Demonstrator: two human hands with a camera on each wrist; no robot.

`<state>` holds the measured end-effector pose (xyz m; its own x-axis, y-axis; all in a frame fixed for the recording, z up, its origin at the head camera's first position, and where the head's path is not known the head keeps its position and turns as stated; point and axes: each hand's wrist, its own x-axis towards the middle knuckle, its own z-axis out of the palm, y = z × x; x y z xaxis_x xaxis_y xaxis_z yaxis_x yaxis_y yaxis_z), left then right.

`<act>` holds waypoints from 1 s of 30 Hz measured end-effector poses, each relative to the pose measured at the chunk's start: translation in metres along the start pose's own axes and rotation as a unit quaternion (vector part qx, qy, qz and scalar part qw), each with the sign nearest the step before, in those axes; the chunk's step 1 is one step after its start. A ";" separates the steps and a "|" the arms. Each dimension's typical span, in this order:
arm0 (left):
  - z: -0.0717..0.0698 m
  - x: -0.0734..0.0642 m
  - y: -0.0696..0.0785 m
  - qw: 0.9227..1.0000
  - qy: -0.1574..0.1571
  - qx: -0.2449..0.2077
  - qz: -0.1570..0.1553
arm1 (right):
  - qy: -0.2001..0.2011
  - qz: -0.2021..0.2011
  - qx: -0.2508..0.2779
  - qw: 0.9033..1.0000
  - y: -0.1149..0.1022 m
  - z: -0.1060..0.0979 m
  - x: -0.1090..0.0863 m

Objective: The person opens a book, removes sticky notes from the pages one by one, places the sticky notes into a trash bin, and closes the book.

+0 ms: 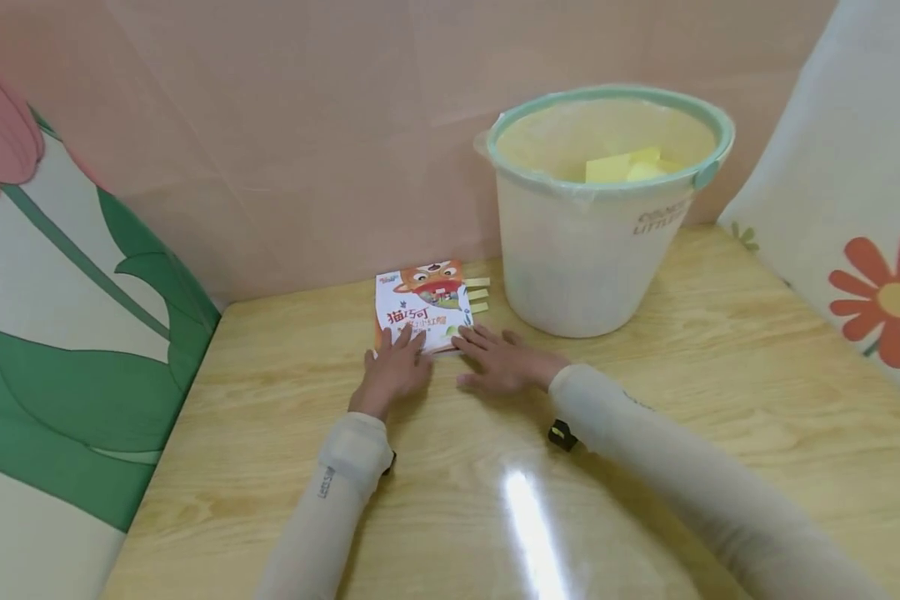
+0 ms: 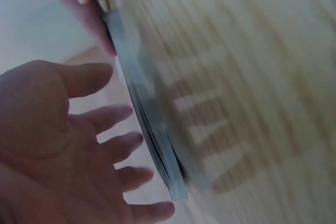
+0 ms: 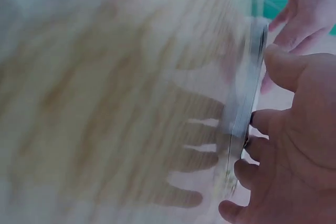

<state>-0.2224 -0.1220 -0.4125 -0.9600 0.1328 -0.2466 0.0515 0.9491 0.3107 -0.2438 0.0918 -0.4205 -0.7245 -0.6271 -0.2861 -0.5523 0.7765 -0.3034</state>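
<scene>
at the worktop's back edge lies the book, and left hand and right hand, fingers extended and gripping nothing, seem at straightening it, so next move probably calls for light, even pressure.

White bucket, wooden table, pink backdrop, printed red flower

The left hand covers part of the lower edge of the book; its smallest print is unreadable. The bin hides its lower contents. 2 sleeves leave the head view's bottom.
</scene>
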 end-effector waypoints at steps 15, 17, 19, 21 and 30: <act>0.001 -0.016 0.017 1.000 -0.001 0.011 0.004 | -0.015 -0.010 -0.021 1.000 -0.002 -0.005 -0.030; 0.002 -0.020 0.019 1.000 0.000 0.016 0.006 | -0.016 -0.010 -0.021 1.000 -0.004 -0.006 -0.036; 0.003 -0.024 0.020 1.000 -0.001 0.023 0.010 | -0.016 -0.008 -0.025 1.000 -0.005 -0.005 -0.041; 0.004 -0.029 0.022 0.999 -0.004 0.033 0.012 | -0.014 -0.010 -0.030 0.999 -0.006 -0.004 -0.046; 0.013 -0.061 0.031 0.995 -0.006 0.094 0.044 | -0.008 -0.022 -0.056 0.998 -0.017 0.009 -0.076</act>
<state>-0.1588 -0.0970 -0.4002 -0.9465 0.2195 -0.2366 0.1862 0.9702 0.1551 -0.1761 0.1260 -0.4017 -0.6923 -0.6612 -0.2890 -0.6267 0.7494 -0.2136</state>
